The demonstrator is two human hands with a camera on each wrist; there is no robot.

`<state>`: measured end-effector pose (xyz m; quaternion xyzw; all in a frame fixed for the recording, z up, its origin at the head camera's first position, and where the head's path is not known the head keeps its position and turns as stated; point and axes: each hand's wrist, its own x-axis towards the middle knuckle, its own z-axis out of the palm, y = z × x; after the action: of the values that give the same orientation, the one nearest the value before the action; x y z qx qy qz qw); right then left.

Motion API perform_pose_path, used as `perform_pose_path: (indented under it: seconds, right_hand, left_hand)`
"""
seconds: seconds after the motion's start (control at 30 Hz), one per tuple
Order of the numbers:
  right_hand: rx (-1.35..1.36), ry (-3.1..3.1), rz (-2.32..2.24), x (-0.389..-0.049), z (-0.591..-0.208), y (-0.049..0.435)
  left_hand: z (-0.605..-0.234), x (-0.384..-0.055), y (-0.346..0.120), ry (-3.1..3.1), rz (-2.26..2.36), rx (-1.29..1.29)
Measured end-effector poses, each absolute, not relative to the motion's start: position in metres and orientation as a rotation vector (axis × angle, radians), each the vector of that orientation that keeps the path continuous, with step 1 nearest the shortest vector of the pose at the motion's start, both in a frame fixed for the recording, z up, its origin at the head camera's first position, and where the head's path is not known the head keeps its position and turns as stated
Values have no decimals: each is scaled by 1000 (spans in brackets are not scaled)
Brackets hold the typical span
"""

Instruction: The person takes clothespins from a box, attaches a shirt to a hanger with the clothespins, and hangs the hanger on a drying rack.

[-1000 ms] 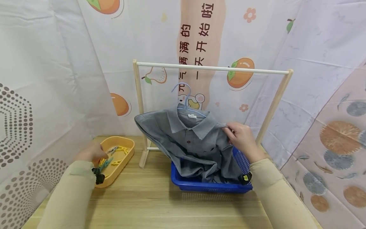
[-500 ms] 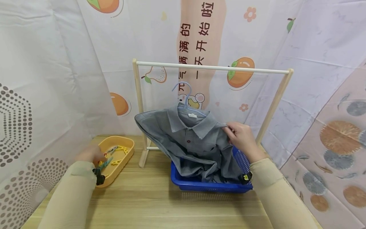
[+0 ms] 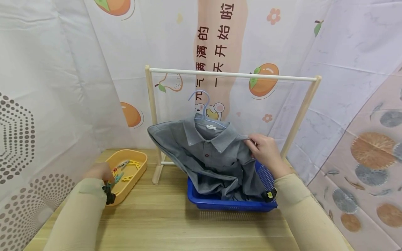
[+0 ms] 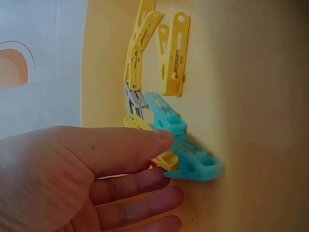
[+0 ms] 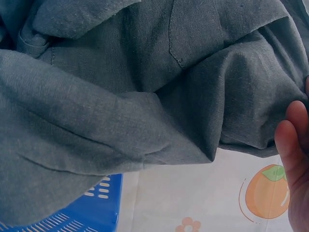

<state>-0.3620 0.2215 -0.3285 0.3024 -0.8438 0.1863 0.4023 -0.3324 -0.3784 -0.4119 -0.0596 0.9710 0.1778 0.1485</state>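
Observation:
At the left, my left hand [image 3: 99, 171] reaches into the yellow tray [image 3: 142, 171]. In the left wrist view, its thumb and a finger are at the handle ends of a teal clothespin [image 4: 200, 166], pinching it. A yellow clothespin [image 4: 166, 159] shows between thumb and fingers, and another teal clothespin [image 4: 164, 113] lies just beyond. My right hand [image 3: 266, 150] pinches a grey collared shirt [image 3: 216, 153] at its right shoulder. A light blue hanger [image 3: 204, 108] sits inside the collar, its hook sticking up bare below the rack's bar.
A rack of wooden posts with a white bar [image 3: 232, 74] stands behind the shirt. The shirt's lower part bunches in a blue basket [image 3: 232, 205] on the wooden table [image 3: 163, 223]. Several yellow clothespins [image 4: 176, 53] and a grey one [image 4: 137, 99] lie in the tray. Printed curtains surround the table.
My left hand has shifted slightly within the tray, drawing back a little from its middle. The right hand, the shirt and the hanger have stayed in place.

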Motion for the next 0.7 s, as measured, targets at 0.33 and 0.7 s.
perform_pose_path:
  seconds: [0.33, 0.7]
  right_hand:
    - [776, -2132, 470, -362, -328, 221]
    - [768, -2137, 485, -363, -329, 222]
  left_hand:
    - [-409, -324, -377, 2776, 496, -161]
    - [-413, -326, -380, 2750, 428, -176]
